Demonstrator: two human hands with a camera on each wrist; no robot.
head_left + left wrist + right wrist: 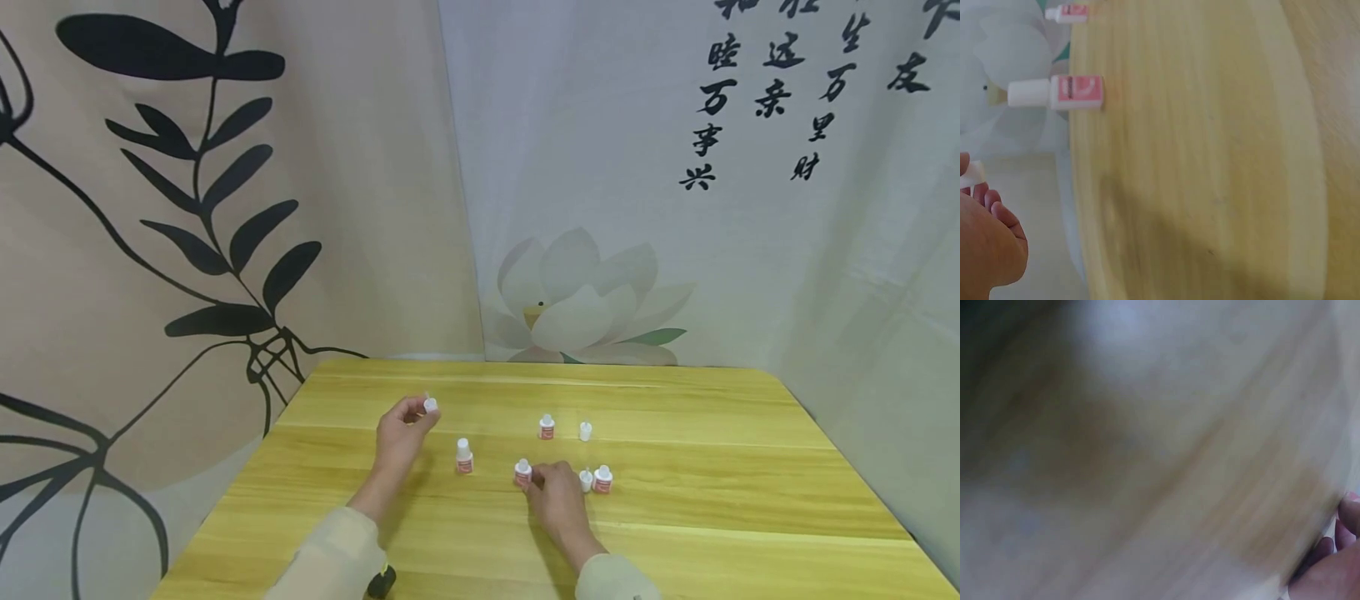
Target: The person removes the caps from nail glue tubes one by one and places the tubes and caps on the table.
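My left hand point(401, 433) pinches a small white cap point(430, 405) above the left side of the table; a thin tip points up from it. That cap point(972, 174) also shows at the left edge of the left wrist view. At the middle, my right hand point(557, 500) grips a small white bottle point(522, 472) with a pink label. Between the hands stands a similar bottle with a tall white cap point(465, 457). The right wrist view is blurred, with only some fingers point(1329, 569) at its edge; the bottle is not visible there.
Another pink-labelled bottle point(547, 427) stands farther back, beside a loose white cap point(585, 431). Right of my right hand, a white cap point(586, 481) stands against a bottle point(602, 479). A dark object point(382, 582) lies by the left sleeve. Printed curtains hang behind the wooden table point(712, 517).
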